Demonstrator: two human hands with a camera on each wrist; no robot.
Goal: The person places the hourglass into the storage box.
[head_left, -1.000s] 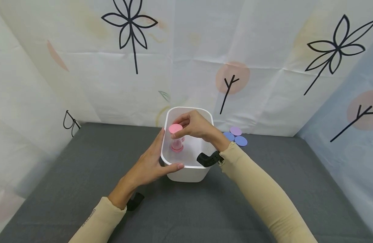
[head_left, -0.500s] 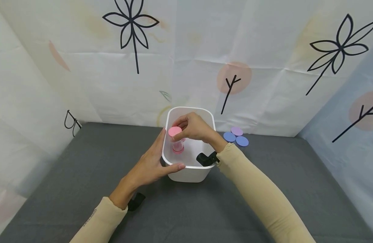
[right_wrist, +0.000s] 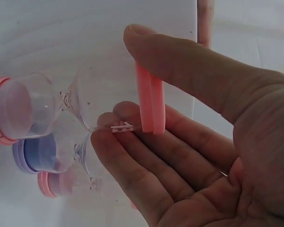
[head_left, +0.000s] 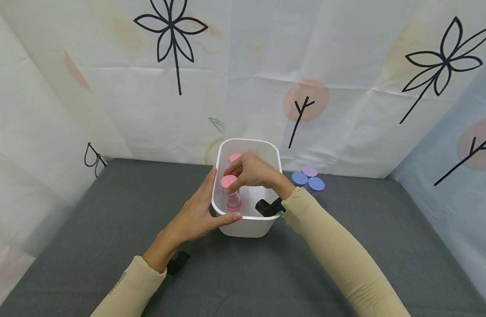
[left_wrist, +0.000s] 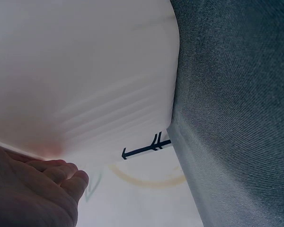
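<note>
My right hand [head_left: 255, 171] pinches the pink top cap of a sand timer [head_left: 229, 181] between thumb and fingers, inside the white bin [head_left: 247, 227]. The timer's clear lower bulb and pink base show below the hand. In the right wrist view, a blue-purple sand timer [right_wrist: 32, 153] and another pink one [right_wrist: 54, 183] stand beside it in the bin. A second pink cap [head_left: 234, 157] shows in the head view, partly hidden by my right hand. My left hand [head_left: 193, 218] rests on the bin, its extended fingers along the left wall and its thumb across the front rim.
Outside the bin, to its right, two blue round tops [head_left: 316, 184] and a purple round top [head_left: 309, 171] sit close together on the dark grey tabletop [head_left: 243, 273]. A patterned white cloth [head_left: 251, 110] hangs behind the table.
My right hand has moved the sand timer toward the front of the bin and slightly lower in view. Another pink cap has come into sight behind it. The left hand stays on the bin.
</note>
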